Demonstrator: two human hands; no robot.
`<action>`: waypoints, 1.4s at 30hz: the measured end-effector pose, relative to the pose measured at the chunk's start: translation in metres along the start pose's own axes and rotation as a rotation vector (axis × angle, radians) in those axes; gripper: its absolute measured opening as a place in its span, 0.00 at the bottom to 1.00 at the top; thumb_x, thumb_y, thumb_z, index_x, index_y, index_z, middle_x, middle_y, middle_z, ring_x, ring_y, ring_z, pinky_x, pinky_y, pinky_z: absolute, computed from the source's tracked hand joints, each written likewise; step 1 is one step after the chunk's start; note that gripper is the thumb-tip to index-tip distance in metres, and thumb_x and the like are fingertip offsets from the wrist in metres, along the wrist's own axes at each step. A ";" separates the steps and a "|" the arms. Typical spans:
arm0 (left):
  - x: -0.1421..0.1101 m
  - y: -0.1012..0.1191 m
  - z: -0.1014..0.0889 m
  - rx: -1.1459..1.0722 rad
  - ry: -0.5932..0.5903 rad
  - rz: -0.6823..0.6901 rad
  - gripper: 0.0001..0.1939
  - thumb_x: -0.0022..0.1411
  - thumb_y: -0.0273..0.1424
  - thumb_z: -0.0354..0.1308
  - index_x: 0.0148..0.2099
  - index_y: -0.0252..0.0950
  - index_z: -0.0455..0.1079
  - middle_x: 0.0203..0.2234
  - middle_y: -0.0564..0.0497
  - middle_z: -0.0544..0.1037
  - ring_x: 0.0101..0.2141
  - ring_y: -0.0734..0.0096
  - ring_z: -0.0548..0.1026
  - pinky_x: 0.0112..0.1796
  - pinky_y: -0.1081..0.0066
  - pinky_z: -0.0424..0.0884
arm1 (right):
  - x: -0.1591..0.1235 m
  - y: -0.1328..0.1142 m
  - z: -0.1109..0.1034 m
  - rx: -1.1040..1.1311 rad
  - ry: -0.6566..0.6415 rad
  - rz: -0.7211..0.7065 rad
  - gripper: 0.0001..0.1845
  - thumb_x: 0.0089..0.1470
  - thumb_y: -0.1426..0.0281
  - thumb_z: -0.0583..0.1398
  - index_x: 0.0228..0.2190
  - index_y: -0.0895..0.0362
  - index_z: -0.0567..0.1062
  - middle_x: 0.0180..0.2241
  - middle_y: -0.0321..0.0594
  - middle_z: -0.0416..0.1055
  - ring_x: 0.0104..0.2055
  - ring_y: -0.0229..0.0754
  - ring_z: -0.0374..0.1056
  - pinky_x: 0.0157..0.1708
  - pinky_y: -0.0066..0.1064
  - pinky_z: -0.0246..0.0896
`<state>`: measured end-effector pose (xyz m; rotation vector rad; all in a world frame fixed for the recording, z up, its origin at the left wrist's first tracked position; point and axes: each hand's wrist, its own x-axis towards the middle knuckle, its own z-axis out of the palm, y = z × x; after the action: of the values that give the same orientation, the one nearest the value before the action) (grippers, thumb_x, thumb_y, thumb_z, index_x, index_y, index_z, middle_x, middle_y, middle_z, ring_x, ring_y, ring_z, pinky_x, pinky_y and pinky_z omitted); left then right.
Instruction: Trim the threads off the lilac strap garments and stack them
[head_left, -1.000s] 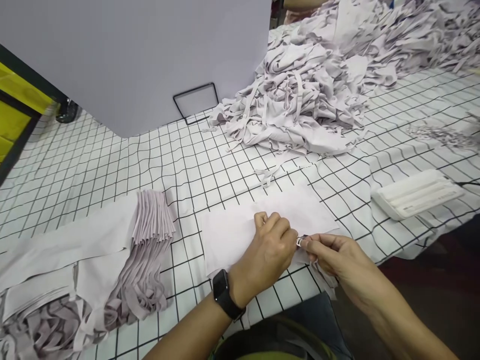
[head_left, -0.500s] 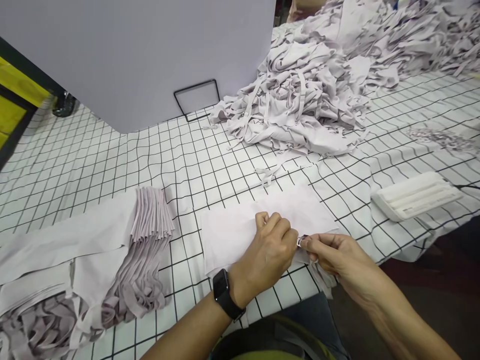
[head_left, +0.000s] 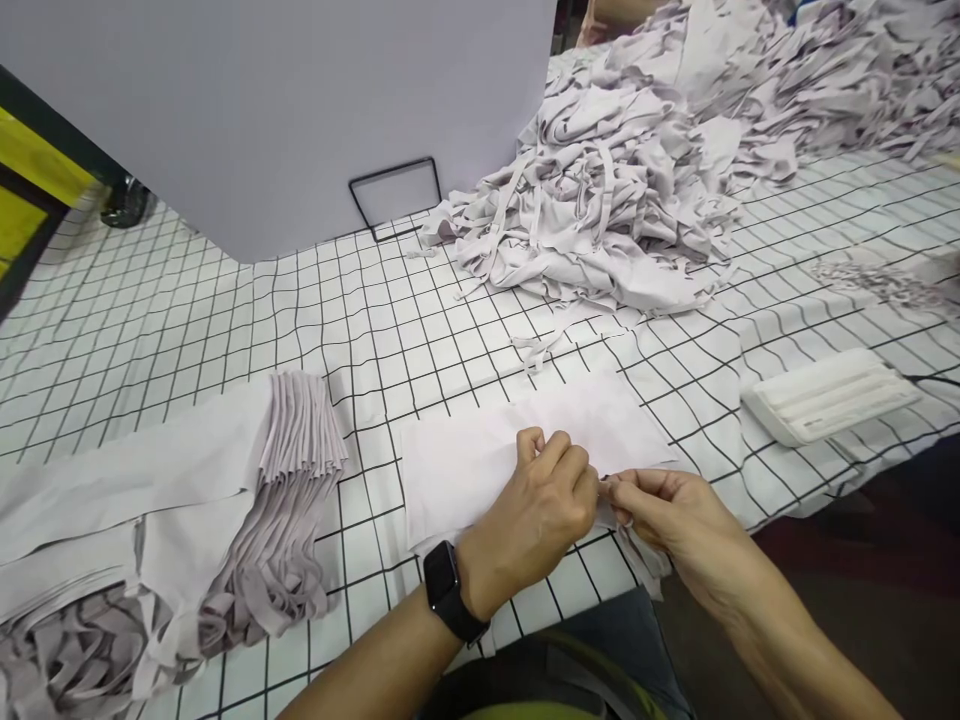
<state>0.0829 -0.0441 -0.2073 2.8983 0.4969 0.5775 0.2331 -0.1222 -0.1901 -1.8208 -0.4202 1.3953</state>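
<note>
A pale lilac fabric piece point(head_left: 480, 450) lies flat on the gridded table near its front edge. My left hand point(head_left: 536, 515), with a black watch on the wrist, rests curled on the piece's near edge. My right hand point(head_left: 660, 510) pinches the strap end of the same piece, fingertips meeting those of the left hand. The small ring seen between the fingers earlier is hidden now.
A neat stack of the same fabric pieces point(head_left: 285, 480) lies at the left, straps hanging. A big loose heap of pieces point(head_left: 615, 190) fills the back right. A white plastic tray point(head_left: 829, 395) sits at the right. A grey board point(head_left: 300, 110) on a wire stand rises behind.
My hands have closed together, and the small white ring between the fingertips is no longer visible. The view has shifted slightly; the fabric stays in place.
</note>
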 end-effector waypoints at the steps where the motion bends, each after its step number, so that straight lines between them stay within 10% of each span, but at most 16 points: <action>1: 0.000 0.000 0.000 0.000 0.000 0.001 0.15 0.69 0.15 0.47 0.30 0.33 0.63 0.28 0.51 0.66 0.34 0.68 0.62 0.39 0.63 0.55 | 0.000 0.001 0.000 0.005 0.001 0.005 0.20 0.38 0.58 0.71 0.14 0.58 0.71 0.13 0.28 0.53 0.17 0.27 0.40 0.17 0.24 0.35; 15: -0.004 0.002 0.008 -0.057 0.046 -0.055 0.14 0.69 0.16 0.48 0.31 0.34 0.63 0.27 0.52 0.67 0.34 0.68 0.63 0.42 0.62 0.57 | -0.006 0.000 0.007 0.167 0.218 0.005 0.26 0.27 0.54 0.76 0.14 0.59 0.72 0.14 0.32 0.60 0.16 0.26 0.42 0.16 0.25 0.35; 21: -0.006 -0.001 -0.005 -0.084 -0.117 -0.065 0.10 0.71 0.20 0.49 0.36 0.33 0.67 0.32 0.49 0.72 0.38 0.64 0.67 0.42 0.59 0.58 | -0.030 0.020 -0.020 -0.324 0.156 -0.153 0.27 0.46 0.45 0.68 0.32 0.58 0.82 0.20 0.41 0.74 0.21 0.42 0.67 0.22 0.30 0.63; 26: -0.029 -0.017 -0.036 -0.317 -0.077 -0.211 0.16 0.70 0.35 0.58 0.57 0.36 0.68 0.46 0.45 0.73 0.46 0.60 0.69 0.44 0.59 0.64 | -0.078 0.053 -0.045 -0.768 0.405 -0.410 0.26 0.51 0.43 0.63 0.38 0.49 0.83 0.34 0.43 0.82 0.21 0.43 0.72 0.19 0.31 0.65; 30: -0.057 -0.023 -0.044 -0.300 0.036 -0.341 0.13 0.71 0.25 0.52 0.54 0.36 0.71 0.47 0.44 0.74 0.46 0.60 0.69 0.46 0.59 0.69 | -0.074 0.093 -0.013 -0.666 -0.027 -0.462 0.20 0.55 0.48 0.62 0.31 0.50 0.84 0.33 0.44 0.82 0.28 0.47 0.76 0.24 0.30 0.70; 36: -0.087 -0.017 -0.041 -0.373 0.054 -0.317 0.10 0.70 0.23 0.53 0.47 0.35 0.74 0.44 0.45 0.75 0.45 0.63 0.71 0.49 0.61 0.71 | -0.026 0.140 0.075 -0.332 -0.303 -0.381 0.25 0.47 0.47 0.66 0.31 0.57 0.82 0.31 0.45 0.79 0.33 0.50 0.73 0.37 0.39 0.70; 42: -0.105 -0.016 -0.037 -0.245 -0.007 -0.241 0.12 0.73 0.31 0.54 0.55 0.36 0.72 0.49 0.43 0.72 0.48 0.61 0.68 0.53 0.58 0.69 | -0.058 0.133 0.057 -0.387 -0.446 -0.502 0.24 0.60 0.49 0.59 0.27 0.56 0.79 0.29 0.41 0.77 0.35 0.46 0.73 0.38 0.32 0.65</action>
<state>-0.0278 -0.0628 -0.2135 2.5615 0.7073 0.5480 0.1348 -0.2239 -0.2561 -1.5154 -1.3577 1.4076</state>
